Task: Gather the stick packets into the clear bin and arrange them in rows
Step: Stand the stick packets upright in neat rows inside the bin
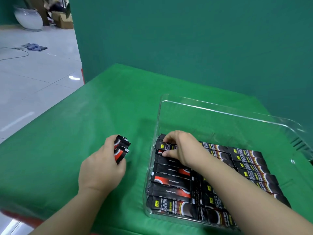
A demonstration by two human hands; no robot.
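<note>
Far left there's a grey tiled floor (33, 85) with a white vase (28, 18), a cardboard box (62, 20), a bluish rag (35, 47) and a loose cable (15, 55) lying on it. Behind everything is a dark green wall (186, 39).

Moving in, the table (84, 124) has a bright green cloth on it. The left hand (101, 168) sits on the cloth just left of the bin, fingers curled around a small bundle (121, 149) of black-and-red stick packets, their ends poking up past the thumb.

Next is the clear bin (220, 111), sitting on the right part of the table. The right hand (180, 147) reaches into it at the far left corner, fingertips pinching the top packet (165, 146) of the left row, thumb below and fingers above.

Inside the bin, the left row (171, 182) runs toward the camera, packets lying flat side by side, some face up, some flipped. The middle row (208, 197) is mostly hidden under the right forearm. The right row (250, 165) is laid out the same way, near the bin's right wall. The far part of the bin floor is bare.
</note>
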